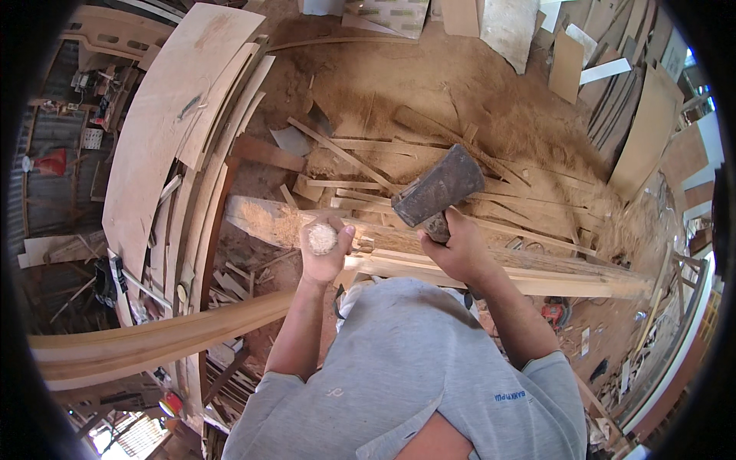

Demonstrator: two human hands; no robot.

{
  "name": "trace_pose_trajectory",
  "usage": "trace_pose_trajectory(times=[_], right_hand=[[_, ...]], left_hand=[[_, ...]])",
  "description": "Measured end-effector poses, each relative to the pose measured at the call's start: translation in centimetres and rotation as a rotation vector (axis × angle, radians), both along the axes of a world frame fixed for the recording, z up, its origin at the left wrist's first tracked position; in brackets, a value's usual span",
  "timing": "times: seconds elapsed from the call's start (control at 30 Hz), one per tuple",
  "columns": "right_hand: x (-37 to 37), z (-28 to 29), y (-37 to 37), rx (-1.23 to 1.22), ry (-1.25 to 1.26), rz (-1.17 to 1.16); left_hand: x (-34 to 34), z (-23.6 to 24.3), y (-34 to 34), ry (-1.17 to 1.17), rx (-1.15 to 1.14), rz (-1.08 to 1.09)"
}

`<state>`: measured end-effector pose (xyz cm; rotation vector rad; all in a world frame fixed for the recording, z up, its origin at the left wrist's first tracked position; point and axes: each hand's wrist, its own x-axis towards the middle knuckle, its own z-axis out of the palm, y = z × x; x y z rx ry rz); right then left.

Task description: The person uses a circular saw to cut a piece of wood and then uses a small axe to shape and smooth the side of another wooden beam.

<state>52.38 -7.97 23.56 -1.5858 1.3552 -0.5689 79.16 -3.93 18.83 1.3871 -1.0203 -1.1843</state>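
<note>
My left hand point(318, 264) grips a tool with a round, pale wooden handle point(323, 239), seen end-on and held over a long timber point(261, 218) with orange sawdust on it. The tool's lower part is mostly hidden. My right hand point(460, 253) is closed on the handle of a mallet, whose large dark, scuffed head point(437, 184) is raised to the right of the left hand. Long pale boards point(537, 281) run along the timber, just in front of my body.
Stacked plywood sheets point(153, 123) stand left, with a long beam point(153, 345) crossing lower left. Loose strips point(353, 146) and sawdust lie behind the timber. Panels point(636, 138) lean at right. A red power tool point(557, 313) lies low at right.
</note>
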Motion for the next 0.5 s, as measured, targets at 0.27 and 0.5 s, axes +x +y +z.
trace_pose_trajectory(times=[0.27, 0.5], right_hand=[[0.6, 2.7, -1.1, -0.091, -0.014, 0.072], [2.1, 5.1, -1.9, -0.396, 0.022, 0.170]], left_hand=[[-1.1, -3.2, -0.4, -0.142, 0.007, -0.075], [-2.2, -2.2, -1.1, -0.098, -0.013, -0.044]])
